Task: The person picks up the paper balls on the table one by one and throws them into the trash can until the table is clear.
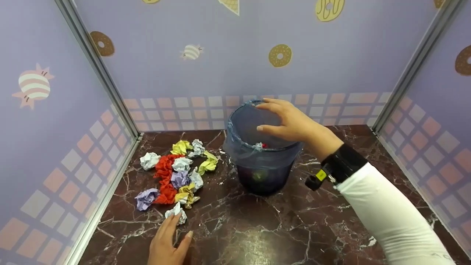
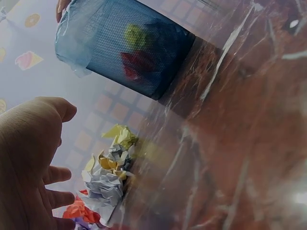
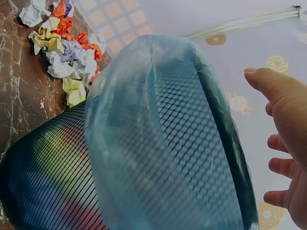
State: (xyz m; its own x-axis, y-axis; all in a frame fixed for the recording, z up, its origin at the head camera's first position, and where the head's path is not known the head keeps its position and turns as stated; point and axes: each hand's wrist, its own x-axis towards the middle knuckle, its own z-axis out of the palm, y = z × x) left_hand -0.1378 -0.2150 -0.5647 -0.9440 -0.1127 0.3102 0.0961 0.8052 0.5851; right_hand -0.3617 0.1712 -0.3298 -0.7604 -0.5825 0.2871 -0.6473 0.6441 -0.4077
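A mesh wastebasket (image 1: 263, 182) with a bluish plastic liner (image 1: 241, 152) over its rim stands upright. Above its mouth is my right hand (image 1: 292, 123), fingers apart and holding nothing. Some crumpled paper (image 1: 260, 145) lies inside; yellow and red wads (image 2: 138, 38) show through the mesh in the left wrist view. At the front left, my left hand (image 1: 168, 243) reaches with extended fingers, its fingertips overlapping a white paper ball (image 1: 176, 212) in the head view. Behind that ball lie several crumpled papers, among them red (image 1: 165, 193), purple (image 1: 146, 198) and yellow (image 1: 209, 162) ones.
The dark marbled tabletop (image 1: 257, 224) has patterned panels (image 1: 235, 66) on the left, back and right. Metal frame posts (image 1: 97, 66) stand at the corners. A black wrist strap (image 1: 344, 162) is worn over the white right sleeve (image 1: 390, 206).
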